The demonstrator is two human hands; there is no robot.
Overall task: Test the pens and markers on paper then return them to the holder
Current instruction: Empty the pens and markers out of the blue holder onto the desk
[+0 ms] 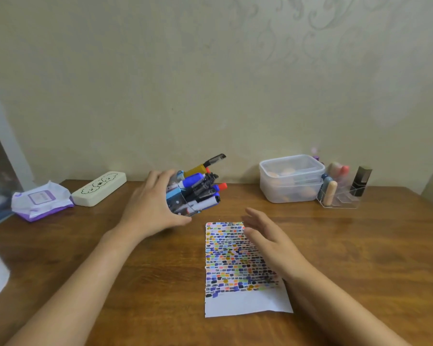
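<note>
1. Progress: the paper (238, 268) is covered over most of its length with rows of small colour swatches; only a blank white strip remains at its near edge. No pen lies loose on the table (360, 258). Judged from this, testing is far along or a fresh round is about to start.
2. Holder (179, 198): cylindrical, printed blue-and-white wrap, tipped over towards the right above the table, just beyond the paper's far left corner. The left hand (150, 208) grips its side, fingers wrapped round it.
3. Pens and markers (201, 188): a bundle of smooth plastic barrels jutting from the holder's mouth; blue, black, red and white caps, one yellow barrel with a black clip.
4. Right hand (268, 238): released, fingers straight and spread, holding nothing, over the paper's right half; contact cannot be told.
5. Paper: thin white sheet, flat, lower edge uneven.
6. Table: brown wood, glossy, visible grain.
</note>
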